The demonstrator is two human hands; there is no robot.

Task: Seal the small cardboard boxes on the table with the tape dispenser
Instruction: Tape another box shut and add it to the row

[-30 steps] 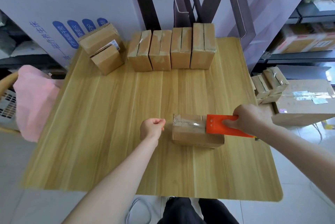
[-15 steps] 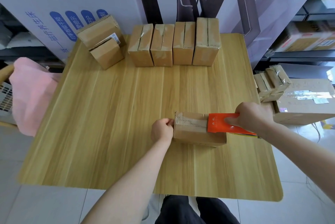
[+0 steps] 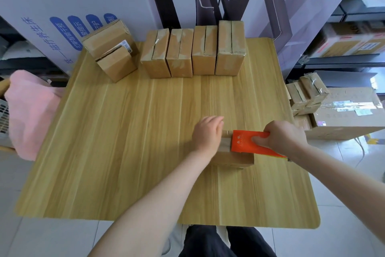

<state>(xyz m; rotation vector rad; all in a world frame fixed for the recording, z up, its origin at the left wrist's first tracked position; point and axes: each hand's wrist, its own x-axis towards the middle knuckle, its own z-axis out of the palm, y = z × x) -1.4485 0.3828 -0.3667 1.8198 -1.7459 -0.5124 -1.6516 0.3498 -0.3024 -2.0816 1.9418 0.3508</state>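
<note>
A small cardboard box [image 3: 233, 158] lies on the wooden table [image 3: 135, 142], right of the middle and near the front. My left hand [image 3: 207, 135] rests flat on the box's left end, fingers straight, covering most of its top. My right hand [image 3: 281, 138] grips the orange tape dispenser [image 3: 243, 142], which sits on the box's right part. Several more small boxes [image 3: 193, 50] stand in a row at the table's far edge. Two others [image 3: 112, 50] are stacked at the far left.
A pink cloth [image 3: 31, 115] hangs over a basket left of the table. A big carton [image 3: 350, 119] and several small taped boxes [image 3: 306, 94] sit to the right, beyond the table edge. Large white cartons and shelves stand behind.
My left hand moved right from beside the box onto its top and opened flat. The dispenser stayed on the box's right part in my right hand.
</note>
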